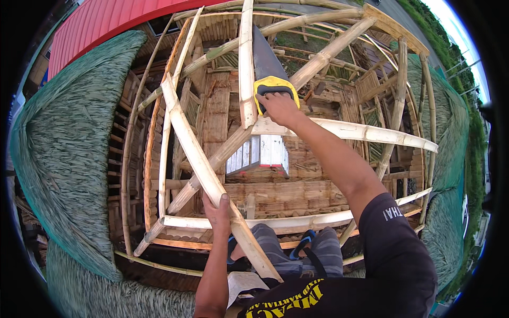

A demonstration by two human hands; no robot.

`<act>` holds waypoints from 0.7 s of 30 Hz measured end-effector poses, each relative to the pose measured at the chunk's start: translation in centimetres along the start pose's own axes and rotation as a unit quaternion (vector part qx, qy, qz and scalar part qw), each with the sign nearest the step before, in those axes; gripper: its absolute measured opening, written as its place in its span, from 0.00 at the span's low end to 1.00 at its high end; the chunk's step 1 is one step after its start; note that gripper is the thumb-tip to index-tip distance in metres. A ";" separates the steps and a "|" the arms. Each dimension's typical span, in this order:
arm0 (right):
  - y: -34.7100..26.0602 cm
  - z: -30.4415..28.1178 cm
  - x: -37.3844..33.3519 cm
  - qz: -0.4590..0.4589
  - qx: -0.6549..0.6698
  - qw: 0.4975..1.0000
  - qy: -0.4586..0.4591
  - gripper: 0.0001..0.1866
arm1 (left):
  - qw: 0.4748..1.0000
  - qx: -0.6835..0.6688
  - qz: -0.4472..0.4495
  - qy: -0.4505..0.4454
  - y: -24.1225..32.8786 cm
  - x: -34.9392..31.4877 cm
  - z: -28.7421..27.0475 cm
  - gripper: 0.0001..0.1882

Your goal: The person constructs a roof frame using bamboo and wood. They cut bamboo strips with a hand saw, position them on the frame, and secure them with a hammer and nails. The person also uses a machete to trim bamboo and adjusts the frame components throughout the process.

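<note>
My right hand (pixel 279 107) is wrapped round the yellow and black handle of a handsaw (pixel 268 61). Its dark blade points away from me, beside an upright-looking split bamboo strip (pixel 246 58). I cannot tell whether the teeth touch the bamboo. My left hand (pixel 217 213) grips a long split bamboo strip (pixel 196 153), pale side up, which slants from near my lap to the upper left. That strip crosses over a round bamboo pole (pixel 183 196). Another split strip (pixel 371 132) runs right from just below the saw handle.
Bamboo poles form an open roof frame around me, with a thick pole (pixel 334 53) at upper right. Below stands a metal ladder (pixel 273 151) over a bamboo-slat floor (pixel 297 196). Thatched roofs (pixel 74 138) flank both sides; a red metal roof (pixel 106 29) lies at far left.
</note>
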State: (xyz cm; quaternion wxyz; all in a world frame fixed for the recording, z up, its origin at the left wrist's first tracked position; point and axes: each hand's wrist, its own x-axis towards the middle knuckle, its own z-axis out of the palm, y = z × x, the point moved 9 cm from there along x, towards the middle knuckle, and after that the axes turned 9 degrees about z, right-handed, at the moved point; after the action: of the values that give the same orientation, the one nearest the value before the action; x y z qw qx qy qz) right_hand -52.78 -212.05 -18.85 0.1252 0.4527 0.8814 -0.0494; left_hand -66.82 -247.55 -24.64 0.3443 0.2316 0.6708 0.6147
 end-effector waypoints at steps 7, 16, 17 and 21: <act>0.5 1.0 2.1 0.019 -0.073 0.996 -0.040 0.33 | 0.999 -0.042 -0.013 0.006 0.2 -0.7 1.3 0.40; 0.8 1.9 1.8 0.053 0.005 0.998 -0.018 0.36 | 0.999 -0.036 -0.014 0.007 -0.7 -1.4 0.8 0.40; 0.6 1.9 2.1 0.050 0.019 0.999 -0.012 0.36 | 0.999 -0.052 -0.013 -0.003 -0.8 -1.4 1.4 0.40; 1.0 2.4 2.8 0.076 -0.001 0.996 -0.042 0.33 | 0.997 -0.067 -0.028 0.012 -0.9 -1.4 2.9 0.40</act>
State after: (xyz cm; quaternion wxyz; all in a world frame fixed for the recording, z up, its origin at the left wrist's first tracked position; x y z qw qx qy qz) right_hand -53.13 -209.74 -21.84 0.1655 0.5162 0.8383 -0.0581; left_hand -63.65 -246.77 -25.35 0.3683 0.1813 0.6384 0.6511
